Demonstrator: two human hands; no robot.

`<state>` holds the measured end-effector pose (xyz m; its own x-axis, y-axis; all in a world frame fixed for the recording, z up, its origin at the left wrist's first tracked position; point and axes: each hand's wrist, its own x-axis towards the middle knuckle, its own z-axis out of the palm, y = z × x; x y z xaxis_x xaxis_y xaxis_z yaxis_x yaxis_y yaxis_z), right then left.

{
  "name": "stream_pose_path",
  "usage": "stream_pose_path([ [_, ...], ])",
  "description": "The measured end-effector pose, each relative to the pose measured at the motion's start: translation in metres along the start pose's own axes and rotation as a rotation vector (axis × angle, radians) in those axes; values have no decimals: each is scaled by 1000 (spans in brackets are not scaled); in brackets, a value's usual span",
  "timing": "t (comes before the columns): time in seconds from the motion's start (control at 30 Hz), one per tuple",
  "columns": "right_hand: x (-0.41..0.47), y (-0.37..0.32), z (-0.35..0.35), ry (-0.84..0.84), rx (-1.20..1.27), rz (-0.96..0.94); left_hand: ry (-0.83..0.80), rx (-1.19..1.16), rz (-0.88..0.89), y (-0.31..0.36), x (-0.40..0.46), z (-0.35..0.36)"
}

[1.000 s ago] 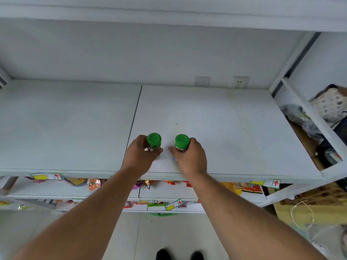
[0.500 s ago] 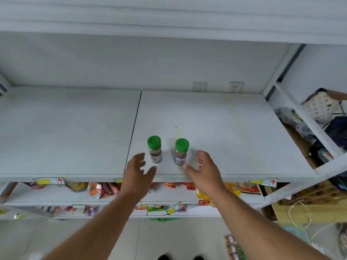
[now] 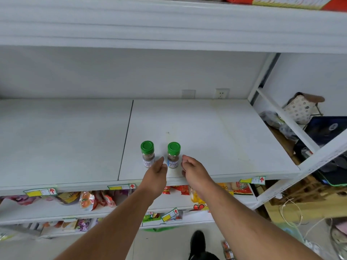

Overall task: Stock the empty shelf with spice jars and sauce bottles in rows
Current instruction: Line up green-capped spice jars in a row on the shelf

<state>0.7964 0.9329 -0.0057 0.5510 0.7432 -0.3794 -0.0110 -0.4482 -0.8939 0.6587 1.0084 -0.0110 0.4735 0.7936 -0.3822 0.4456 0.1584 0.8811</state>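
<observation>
Two small spice jars with green caps stand upright side by side near the front edge of the white shelf [image 3: 216, 147]: the left jar [image 3: 147, 154] and the right jar [image 3: 173, 155]. My left hand [image 3: 155, 175] reaches in between them, its fingertips close to the right jar's left side and covering the bottom corner of the left jar's label. My right hand [image 3: 194, 172], fingers loosely curled, sits just right of the right jar. Neither hand holds anything; I cannot tell whether the fingertips touch the jar.
Snack packets [image 3: 88, 200] fill the lower shelves behind yellow price tags [image 3: 40, 192]. The upper shelf board [image 3: 169, 25] overhangs. A wall socket [image 3: 221, 93] is at the back. To the right of the frame lie a cushion [image 3: 300, 108] and a laptop [image 3: 326, 128].
Both hands let go of the jars and pulled back; now they have come in again, both around the right jar. The view has tilted up and back a little.
</observation>
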Motion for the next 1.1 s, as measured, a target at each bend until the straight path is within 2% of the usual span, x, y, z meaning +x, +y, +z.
stream_pose_path([
  [0.23,11,-7,0,-67,117,8,-20,-15,35,7,10,17],
  [0.43,44,-20,-6,-56,121,-44,-6,-28,31,22,40,24],
  [0.6,75,-41,-9,-85,136,-54,99,-58,-14,50,64,29],
  [0.73,104,-54,-5,-114,124,-73,61,-59,-25,71,83,28],
  [1.1,159,-80,-6,-134,77,-37,134,-50,-6,102,129,33],
])
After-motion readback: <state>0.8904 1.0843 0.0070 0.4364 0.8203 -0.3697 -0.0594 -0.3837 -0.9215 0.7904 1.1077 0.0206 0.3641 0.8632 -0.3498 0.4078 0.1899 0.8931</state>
